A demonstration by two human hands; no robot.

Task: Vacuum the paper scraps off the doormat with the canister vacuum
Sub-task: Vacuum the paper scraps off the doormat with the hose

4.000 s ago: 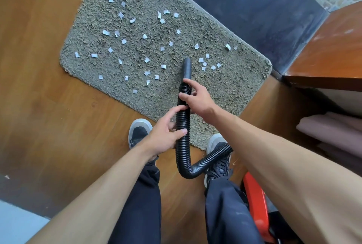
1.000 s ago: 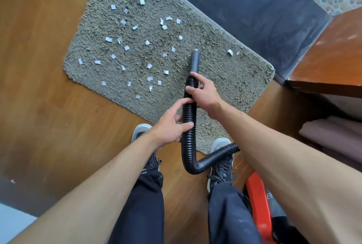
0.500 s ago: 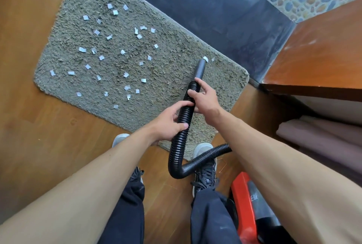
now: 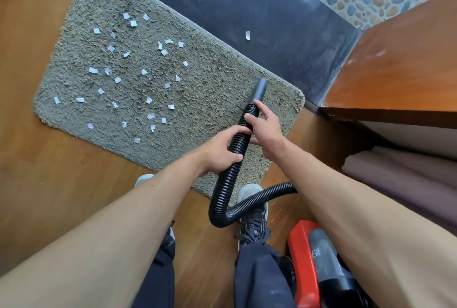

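Head view: looks down on two bare forearms, dark trousers and shoes on a wooden floor [image 4: 37, 184].
Doormat [image 4: 210, 85]: grey and shaggy. It lies aslant on the wooden floor, with its far edge along a dark strip [image 4: 272, 11].
Paper scraps [image 4: 118, 79]: small white pieces scattered over the left and middle of the doormat. One more scrap [image 4: 247, 35] lies off it on the dark strip.
Hose [image 4: 223, 196]: black and ribbed. It comes out from under the right forearm, loops across the right shoe [image 4: 252, 218] and rises to the hands.
Nozzle [image 4: 259, 90]: a smooth black tube pointing at the doormat's far right corner. I cannot tell whether its tip touches the pile.
Left hand [image 4: 217, 152]: grip wrapped round the hose at the lower hold.
Right hand [image 4: 265, 126]: grip holding the hose higher up, just behind the nozzle, with the forefinger lying along the ribs.
Canister vacuum [image 4: 304, 258]: red and black, on the floor at lower right beside the right leg, partly hidden by the right forearm.
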